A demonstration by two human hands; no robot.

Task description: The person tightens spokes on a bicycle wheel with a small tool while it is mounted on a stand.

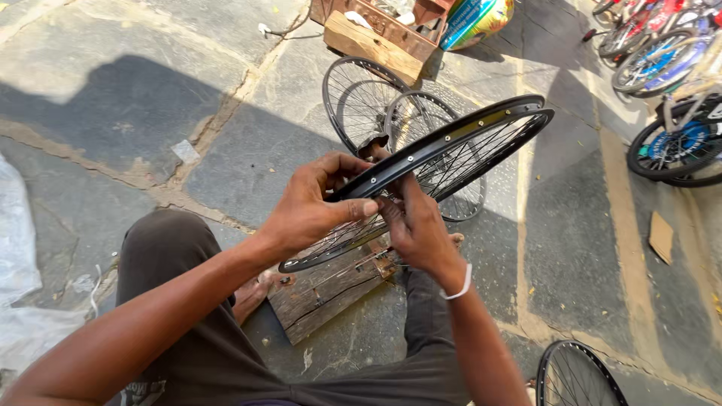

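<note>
A black bicycle wheel rim with thin spokes is held tilted in front of me, its far edge raised to the right. My left hand grips the near part of the rim from the left, thumb laid along its side. My right hand sits just right of it, fingers pinched at the rim's inner face among the spokes; what they pinch is too small to tell. Below the hands lies a weathered wooden block between my knees.
Two more spoked wheels lie on the stone paving behind the held rim, and another wheel shows at the bottom right. A wooden crate stands at the top; bicycles are parked top right. A white sheet lies at left.
</note>
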